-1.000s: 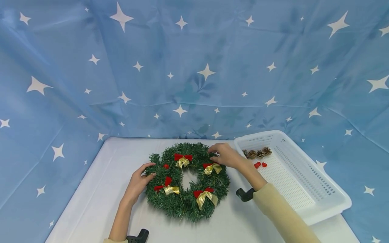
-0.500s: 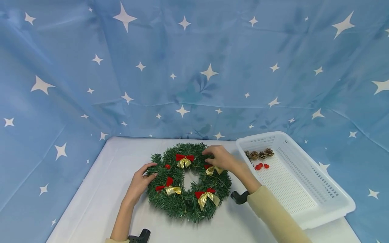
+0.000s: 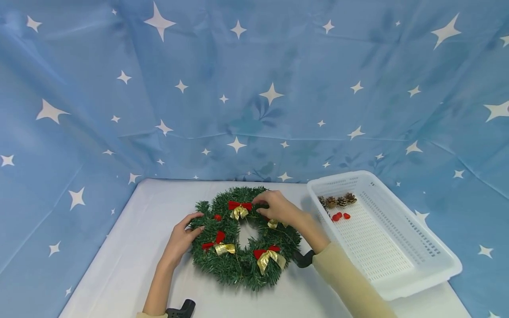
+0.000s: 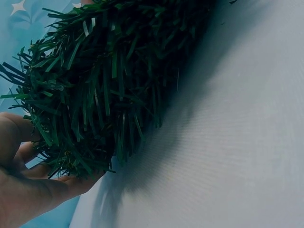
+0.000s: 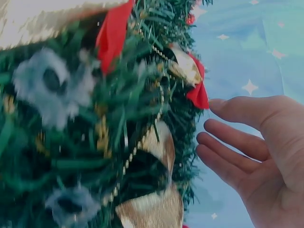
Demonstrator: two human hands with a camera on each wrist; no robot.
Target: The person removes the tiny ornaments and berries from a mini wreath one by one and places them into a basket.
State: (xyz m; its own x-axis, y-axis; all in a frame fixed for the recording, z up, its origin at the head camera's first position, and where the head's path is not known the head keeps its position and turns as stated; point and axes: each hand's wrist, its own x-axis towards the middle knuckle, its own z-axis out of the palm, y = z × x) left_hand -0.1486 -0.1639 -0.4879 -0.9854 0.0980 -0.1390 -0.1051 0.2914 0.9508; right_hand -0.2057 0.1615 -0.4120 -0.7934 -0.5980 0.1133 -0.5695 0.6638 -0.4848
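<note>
A green tinsel wreath (image 3: 222, 269) lies on the table with red-and-gold bows, among them a top bow (image 3: 240, 209), a left bow (image 3: 225, 248) and a lower right bow (image 3: 269, 260). My left hand (image 3: 179, 242) holds the wreath's left edge, thumb and fingers about the greenery in the left wrist view. Over the upper right part hovers my right hand (image 3: 279, 206), fingertips close to the top bow, partly covering another gold bow (image 3: 272, 224). In the right wrist view its fingers (image 5: 232, 135) are extended and apart, holding nothing. A red berry (image 3: 218, 217) sits upper left.
Right of the wreath stands a white plastic basket (image 3: 427, 254) with pine cones (image 3: 341, 201) and small red pieces (image 3: 336, 217) at its far left end. A white cloth covers the table (image 3: 119, 265). Behind hangs a blue star-patterned curtain (image 3: 207, 115).
My right hand has moved left across the wreath's upper right, from beside the right bow toward the top bow. The left hand stays at the left edge.
</note>
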